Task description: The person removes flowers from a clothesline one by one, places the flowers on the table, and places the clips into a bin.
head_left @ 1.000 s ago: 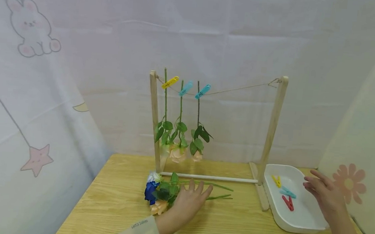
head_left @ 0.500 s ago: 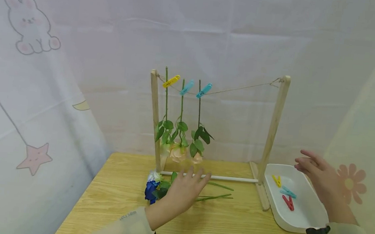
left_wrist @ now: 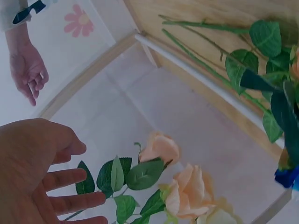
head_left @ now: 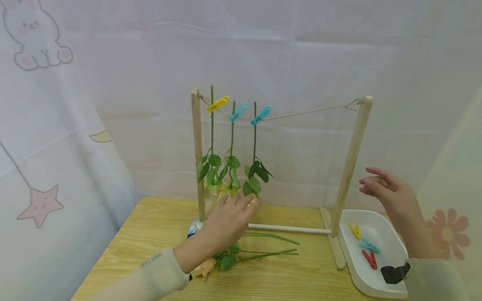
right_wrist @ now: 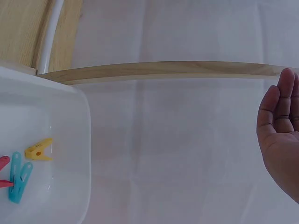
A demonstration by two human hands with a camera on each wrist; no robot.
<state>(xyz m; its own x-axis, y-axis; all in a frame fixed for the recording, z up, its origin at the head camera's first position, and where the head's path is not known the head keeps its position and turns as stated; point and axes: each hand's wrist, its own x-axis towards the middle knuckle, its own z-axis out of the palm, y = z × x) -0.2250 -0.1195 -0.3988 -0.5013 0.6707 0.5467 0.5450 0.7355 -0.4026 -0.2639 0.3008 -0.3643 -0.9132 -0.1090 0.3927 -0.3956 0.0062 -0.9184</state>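
My left hand (head_left: 227, 221) is raised with relaxed fingers and holds nothing. In the head view it overlaps the lower blooms of three roses that hang upside down; the left wrist view shows a peach rose (left_wrist: 189, 193) beyond its fingers. A yellow clothespin (head_left: 218, 104) and two blue clothespins, one of them the right-hand clothespin (head_left: 261, 116), clip their stems to a string (head_left: 309, 113). Below lie loose roses with green stems (head_left: 272, 255), partly hidden by the hand. My right hand (head_left: 394, 195), empty with fingers loosely bent, hovers above the white tray (head_left: 398, 293).
The string runs between two wooden posts, the right post (head_left: 351, 165) beside the tray. A white rod (head_left: 290, 229) joins them low down. In the tray lie a yellow clothespin (head_left: 354, 231), a blue clothespin (head_left: 369, 246) and a red clothespin (head_left: 369, 260). A printed curtain (head_left: 318, 57) hangs behind.
My left hand has risen from over the lying roses to in front of the hanging ones. My right hand has moved up and left, toward the right post.
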